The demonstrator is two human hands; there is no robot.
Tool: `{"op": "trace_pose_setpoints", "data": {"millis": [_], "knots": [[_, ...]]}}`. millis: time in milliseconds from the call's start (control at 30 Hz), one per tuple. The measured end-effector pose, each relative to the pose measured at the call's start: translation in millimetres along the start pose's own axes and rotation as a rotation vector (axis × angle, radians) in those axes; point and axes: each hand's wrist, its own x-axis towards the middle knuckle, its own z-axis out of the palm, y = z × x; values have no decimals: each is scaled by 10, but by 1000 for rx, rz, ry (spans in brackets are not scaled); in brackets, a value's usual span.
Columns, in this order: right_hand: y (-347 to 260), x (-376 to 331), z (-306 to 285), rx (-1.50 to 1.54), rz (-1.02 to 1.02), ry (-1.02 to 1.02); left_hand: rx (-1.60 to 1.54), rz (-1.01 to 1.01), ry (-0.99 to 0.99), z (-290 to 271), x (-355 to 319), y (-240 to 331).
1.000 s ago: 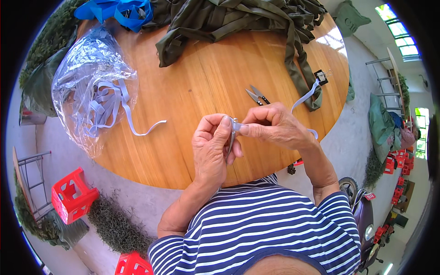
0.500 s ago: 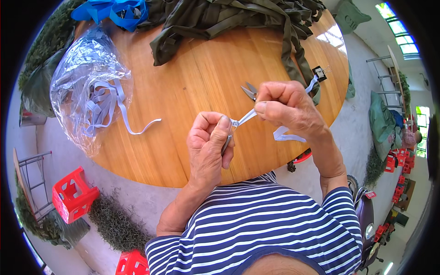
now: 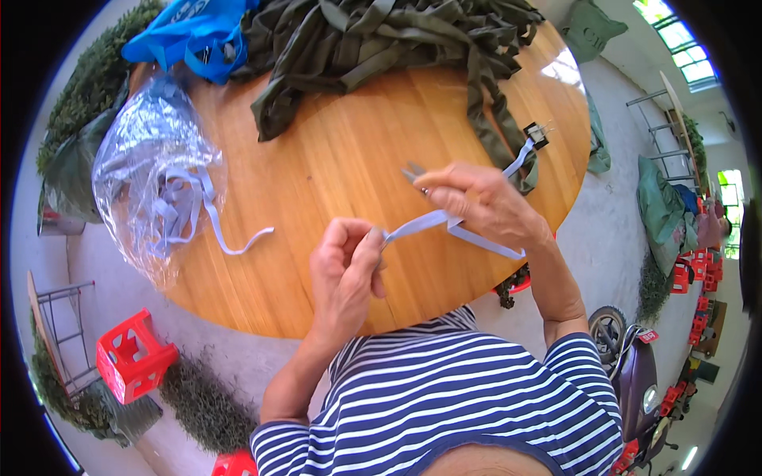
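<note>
round wooden table (image 3: 341, 159), warm orange-brown planks, standing on pale concrete floor (image 3: 103, 262). on top, far side: heap of olive-green webbing straps (image 3: 381, 40), one strap trailing down right edge. far left: blue bag (image 3: 186, 32). left edge: clear plastic bag (image 3: 151, 174) of pale blue ribbon, one ribbon end (image 3: 242, 242) spilling onto wood. right of centre: small pliers (image 3: 413, 172); black buckle (image 3: 538, 135) near right rim.

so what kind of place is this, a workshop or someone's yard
Probably an outdoor yard used for handwork: a round wooden table on concrete, heaped with olive straps, red plastic crates and a parked motorbike nearby.
</note>
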Motion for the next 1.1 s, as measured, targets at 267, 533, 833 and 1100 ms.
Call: {"op": "trace_pose_setpoints", "data": {"millis": [267, 533, 833, 1100], "knots": [[337, 302, -524, -247, 147, 370, 96, 49, -69, -139, 298, 234], [-171, 240, 251, 215, -5, -39, -95, 6, -88, -90, 335, 114], [-17, 223, 181, 102, -20, -79, -41, -90, -193, -124, 450, 111], [768, 898, -802, -393, 219, 477, 255, -165, -362, 1, 945, 38]]}}
